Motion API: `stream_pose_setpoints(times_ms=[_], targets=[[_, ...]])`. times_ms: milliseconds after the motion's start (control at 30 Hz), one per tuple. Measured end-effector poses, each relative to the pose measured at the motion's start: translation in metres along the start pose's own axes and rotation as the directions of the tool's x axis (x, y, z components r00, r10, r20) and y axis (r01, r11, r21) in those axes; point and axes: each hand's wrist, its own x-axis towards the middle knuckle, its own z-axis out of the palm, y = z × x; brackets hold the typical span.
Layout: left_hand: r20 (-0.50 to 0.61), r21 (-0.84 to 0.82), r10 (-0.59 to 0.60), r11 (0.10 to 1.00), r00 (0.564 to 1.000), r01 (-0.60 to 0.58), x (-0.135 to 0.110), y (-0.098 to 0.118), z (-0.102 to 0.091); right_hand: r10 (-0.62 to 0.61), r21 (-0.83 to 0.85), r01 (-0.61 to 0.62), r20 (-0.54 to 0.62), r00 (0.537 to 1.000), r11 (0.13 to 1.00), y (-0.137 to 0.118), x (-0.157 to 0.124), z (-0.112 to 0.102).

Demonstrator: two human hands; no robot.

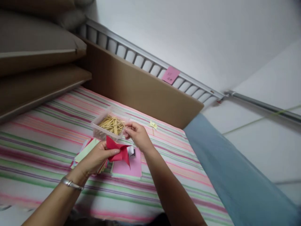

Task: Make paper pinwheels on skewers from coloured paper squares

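Observation:
Between the thumb and fingers of my left hand [98, 155] is a red paper pinwheel [118, 151], its points folded in toward the middle. My right hand [136, 133] is at the right rim of a clear plastic box [96, 125], fingers pinched on the end of a thin wooden stick. Many more wooden sticks [111, 124] lie loose inside the box. Below the pinwheel rests a stack of pink paper squares [128, 168], with a small white and black object [132, 152] on it, partly hidden. Coloured paper sheets [89, 149] are piled under my left hand.
A small yellow pinwheel on a stick [153, 125] lies to the right on the striped cloth [183, 171]. A brown board [141, 91] stands along the back before a white radiator [138, 60] bearing a pink note [171, 74]. Large cardboard-like packages [42, 62] are stacked at left.

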Motion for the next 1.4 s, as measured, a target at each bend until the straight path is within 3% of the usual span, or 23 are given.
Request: stream_pose_setpoints(times_ms=[133, 300, 433, 600, 800, 1200, 1400], targets=[[0.037, 0.223, 0.066, 0.972, 0.997, -0.072, 0.000, -0.014, 0.019, 0.161, 0.257, -0.123, -0.133, 0.978, 0.959, 0.021, -0.072, -0.027], [0.237, 0.464, 0.114, 0.859, 0.965, -0.216, -0.006, -0.020, 0.054, 0.165, 0.332, -0.078, -0.243, 0.956, 0.940, 0.044, -0.110, -0.046], [0.389, 0.577, 0.152, 0.729, 0.909, -0.369, -0.002, -0.022, 0.069, 0.140, 0.333, -0.058, -0.229, 0.963, 0.941, 0.050, -0.112, -0.058], [0.485, 0.597, 0.255, 0.603, 0.836, -0.530, 0.010, -0.028, 0.066, 0.109, 0.273, -0.061, -0.164, 0.980, 0.960, 0.051, -0.112, -0.067], [0.448, 0.613, 0.393, 0.520, 0.803, -0.595, 0.007, -0.035, 0.062, 0.050, 0.234, -0.029, -0.081, 0.995, 0.972, 0.047, -0.118, -0.069], [0.345, 0.656, 0.503, 0.474, 0.792, -0.587, -0.008, -0.033, 0.060, -0.098, 0.039, 0.103, -0.113, 0.989, 0.994, 0.035, -0.120, -0.060], [0.410, 0.639, 0.536, 0.409, 0.738, -0.651, -0.005, -0.033, 0.053, -0.128, 0.031, 0.132, -0.112, 0.985, 0.991, 0.038, -0.117, -0.058]])
